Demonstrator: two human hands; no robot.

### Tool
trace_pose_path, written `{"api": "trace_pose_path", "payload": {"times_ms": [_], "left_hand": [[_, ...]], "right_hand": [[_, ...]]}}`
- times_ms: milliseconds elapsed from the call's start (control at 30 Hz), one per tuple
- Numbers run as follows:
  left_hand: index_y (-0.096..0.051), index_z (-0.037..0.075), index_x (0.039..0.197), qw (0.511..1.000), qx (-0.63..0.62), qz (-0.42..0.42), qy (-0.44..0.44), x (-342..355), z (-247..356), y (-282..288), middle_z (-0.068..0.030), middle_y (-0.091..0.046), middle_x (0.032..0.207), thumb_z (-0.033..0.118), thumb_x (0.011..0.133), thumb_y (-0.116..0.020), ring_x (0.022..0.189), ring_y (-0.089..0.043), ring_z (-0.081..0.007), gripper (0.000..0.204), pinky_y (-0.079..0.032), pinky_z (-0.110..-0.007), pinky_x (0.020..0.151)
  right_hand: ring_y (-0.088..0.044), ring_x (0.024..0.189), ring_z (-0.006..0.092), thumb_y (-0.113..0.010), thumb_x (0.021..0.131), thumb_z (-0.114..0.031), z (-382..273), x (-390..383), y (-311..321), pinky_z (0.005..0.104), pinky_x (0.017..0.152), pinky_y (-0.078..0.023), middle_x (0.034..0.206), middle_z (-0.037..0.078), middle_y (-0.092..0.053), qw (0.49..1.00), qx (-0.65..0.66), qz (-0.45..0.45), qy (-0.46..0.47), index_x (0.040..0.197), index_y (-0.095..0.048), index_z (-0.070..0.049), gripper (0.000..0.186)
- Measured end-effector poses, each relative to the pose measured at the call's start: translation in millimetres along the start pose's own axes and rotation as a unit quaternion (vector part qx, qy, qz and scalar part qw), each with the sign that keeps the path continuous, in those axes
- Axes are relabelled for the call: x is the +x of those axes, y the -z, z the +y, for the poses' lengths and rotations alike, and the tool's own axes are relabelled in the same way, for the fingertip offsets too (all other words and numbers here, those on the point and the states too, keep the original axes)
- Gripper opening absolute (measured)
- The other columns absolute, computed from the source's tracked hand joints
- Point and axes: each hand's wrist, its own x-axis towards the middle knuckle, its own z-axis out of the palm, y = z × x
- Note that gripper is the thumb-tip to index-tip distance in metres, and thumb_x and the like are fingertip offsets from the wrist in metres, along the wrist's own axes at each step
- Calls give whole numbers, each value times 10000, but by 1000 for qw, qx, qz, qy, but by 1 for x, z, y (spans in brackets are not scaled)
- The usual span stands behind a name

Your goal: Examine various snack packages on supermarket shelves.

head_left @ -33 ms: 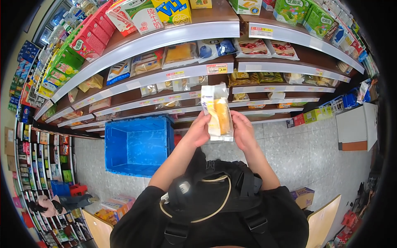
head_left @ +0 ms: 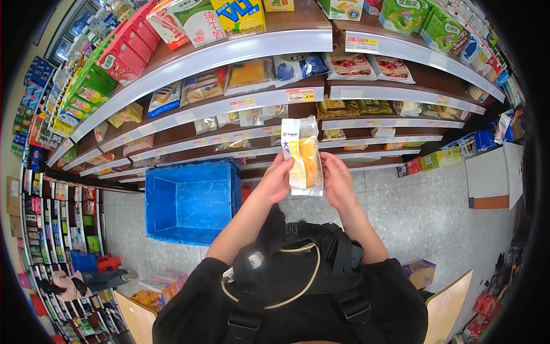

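"Well, where's the packet (head_left: 303, 157)?"

"Before the far shelves (head_left: 269, 98). The left hand's (head_left: 278, 180) fingers clamp its left edge; whether the right hand's (head_left: 338, 180) do, I can't tell."

"Risk?"

"Squeezing could crush it."

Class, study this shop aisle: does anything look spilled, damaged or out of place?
Nothing clearly stands out. The plastic-wrapped bread in the left hand shows no visible tear, the blue plastic crate stands upright, and no spill shows. The shelf edges look curved, but the fisheye lens explains that.
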Motion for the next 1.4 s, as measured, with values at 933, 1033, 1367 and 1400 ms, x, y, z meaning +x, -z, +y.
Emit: {"api": "trace_pose_path", "payload": {"times_ms": [933, 1033, 1367, 1400], "left_hand": [[-583, 72, 1350, 560, 753, 119, -324, 122, 82, -11, -239, -679, 1118, 234, 884, -642, 1073, -617, -413, 497, -482, -445, 971], [-586, 60, 1338, 543, 767, 97, -328, 142, 76, -4, -267, -680, 1087, 260, 901, -620, 1077, -602, -459, 482, -474, -488, 970], [-617, -7, 1199, 503, 778, 110, -361, 121, 57, 16, -262, -659, 1128, 136, 877, -581, 1062, -582, -486, 354, -473, -525, 951], [-619, -5, 1180, 511, 751, 138, -395, 118, 57, 15, -262, -650, 1143, 120, 866, -579, 1052, -574, -495, 340, -469, -533, 953]], "right_hand": [[-687, 859, 404, -649, 899, -195, -41, 173, -42, 451, 759, -519, 903, 247, -704, 788, -525, 158, 281, 984, -709, 41, 258], [-679, 856, 432, -622, 901, -159, -32, 200, -26, 485, 768, -518, 878, 255, -698, 740, -591, 159, 280, 961, -709, 37, 223], [-626, 969, 459, -628, 846, -105, -17, 187, -26, 511, 852, -521, 1064, 268, -657, 670, -665, 152, 294, 1140, -634, 15, 318], [-626, 969, 459, -628, 846, -105, -17, 185, -26, 511, 852, -521, 1064, 268, -657, 669, -666, 153, 292, 1140, -634, 15, 318]]}}
